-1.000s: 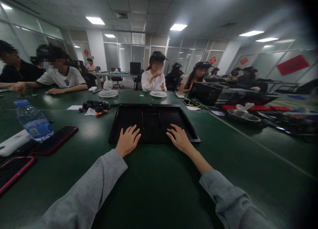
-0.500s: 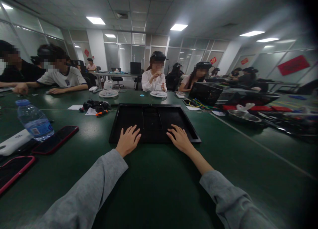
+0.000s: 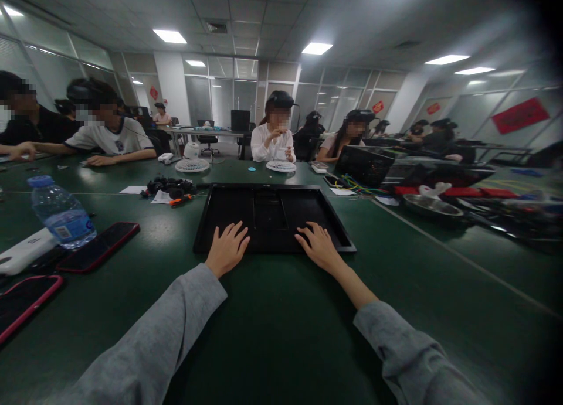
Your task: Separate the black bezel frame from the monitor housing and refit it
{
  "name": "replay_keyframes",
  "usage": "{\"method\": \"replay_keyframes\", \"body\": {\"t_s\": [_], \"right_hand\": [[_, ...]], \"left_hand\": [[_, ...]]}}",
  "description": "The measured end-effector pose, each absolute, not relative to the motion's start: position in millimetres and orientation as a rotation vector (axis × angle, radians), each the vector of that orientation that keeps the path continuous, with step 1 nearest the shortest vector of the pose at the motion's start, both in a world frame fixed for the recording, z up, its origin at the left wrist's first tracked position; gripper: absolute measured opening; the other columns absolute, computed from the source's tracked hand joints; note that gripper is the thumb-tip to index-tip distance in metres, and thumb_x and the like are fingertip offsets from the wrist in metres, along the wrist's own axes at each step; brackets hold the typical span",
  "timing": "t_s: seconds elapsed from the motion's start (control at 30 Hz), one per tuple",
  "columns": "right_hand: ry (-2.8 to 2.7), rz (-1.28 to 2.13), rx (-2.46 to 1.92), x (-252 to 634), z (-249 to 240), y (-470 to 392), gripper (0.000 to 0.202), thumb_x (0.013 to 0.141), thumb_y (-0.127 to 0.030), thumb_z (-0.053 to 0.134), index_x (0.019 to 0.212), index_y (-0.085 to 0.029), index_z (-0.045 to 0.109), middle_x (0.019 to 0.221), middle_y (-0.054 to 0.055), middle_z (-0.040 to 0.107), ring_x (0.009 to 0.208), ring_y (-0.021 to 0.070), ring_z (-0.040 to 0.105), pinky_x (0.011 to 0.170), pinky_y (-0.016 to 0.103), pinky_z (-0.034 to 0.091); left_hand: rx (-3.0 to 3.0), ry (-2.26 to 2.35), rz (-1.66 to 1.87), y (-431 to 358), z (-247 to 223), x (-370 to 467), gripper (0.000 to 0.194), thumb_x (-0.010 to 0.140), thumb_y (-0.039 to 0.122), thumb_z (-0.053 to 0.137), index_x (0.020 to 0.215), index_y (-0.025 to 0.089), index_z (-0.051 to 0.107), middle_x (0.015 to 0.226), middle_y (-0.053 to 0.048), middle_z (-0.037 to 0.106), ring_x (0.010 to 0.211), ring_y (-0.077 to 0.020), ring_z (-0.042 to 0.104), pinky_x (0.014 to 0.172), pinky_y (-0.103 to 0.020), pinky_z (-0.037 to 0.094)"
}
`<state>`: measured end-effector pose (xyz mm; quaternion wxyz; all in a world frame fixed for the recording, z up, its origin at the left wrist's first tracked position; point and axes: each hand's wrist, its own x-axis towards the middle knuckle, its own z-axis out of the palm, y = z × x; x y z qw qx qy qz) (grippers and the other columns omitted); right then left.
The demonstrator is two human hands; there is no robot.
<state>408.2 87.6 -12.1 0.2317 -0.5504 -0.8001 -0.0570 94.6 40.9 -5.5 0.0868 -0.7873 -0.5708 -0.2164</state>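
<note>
Left hand (image 3: pixel 226 249) and right hand (image 3: pixel 321 247) spread, gripping nothing, unmoved
They hide part of the black casing (image 3: pixel 305 204); contact is unclear.

Tray (image 3: pixel 226 208) on table (image 3: pixel 272 323), bottle (image 3: pixel 65 217) to left

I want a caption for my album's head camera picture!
Left hand and right hand, both open, at the near edge of a black panel on a green table.
</note>
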Motion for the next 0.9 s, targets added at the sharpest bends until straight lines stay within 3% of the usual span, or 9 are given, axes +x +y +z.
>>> {"method": "replay_keyframes", "body": {"t_s": [0.6, 0.8, 0.9], "right_hand": [[-2.203, -0.162, -1.516, 408.9, -11.6, 87.6, 0.059, 0.097, -0.060, 0.025, 0.126, -0.024, 0.062, 0.136, 0.016, 0.050, 0.130, 0.0307, 0.047, 0.108, 0.061, 0.033], [-2.219, -0.389, -1.571, 400.3, -4.9, 78.5, 0.053, 0.101, -0.051, 0.025, 0.126, -0.024, 0.063, 0.134, 0.016, 0.051, 0.128, 0.0301, 0.044, 0.099, 0.052, 0.039], [-2.265, -0.556, -1.639, 390.4, 0.8, 70.9, 0.052, 0.103, -0.044, 0.023, 0.129, -0.021, 0.063, 0.127, 0.016, 0.056, 0.116, 0.0290, 0.051, 0.090, 0.045, 0.041]], "left_hand": [[-2.349, -1.702, -0.659, 41.5, -7.0, 93.7, 0.053, 0.102, 0.050, 0.021, 0.141, 0.029, 0.052, 0.152, -0.006, 0.046, 0.139, -0.0282, 0.041, 0.113, -0.062, 0.030], [-2.307, -1.663, -0.666, 39.2, -4.3, 95.4, 0.050, 0.103, 0.046, 0.024, 0.137, 0.029, 0.056, 0.144, -0.008, 0.054, 0.133, -0.0287, 0.045, 0.111, -0.063, 0.026], [-2.260, -1.631, -0.642, 35.7, 0.3, 97.5, 0.048, 0.102, 0.045, 0.028, 0.133, 0.027, 0.060, 0.129, -0.010, 0.062, 0.124, -0.0293, 0.049, 0.104, -0.057, 0.032]]}}
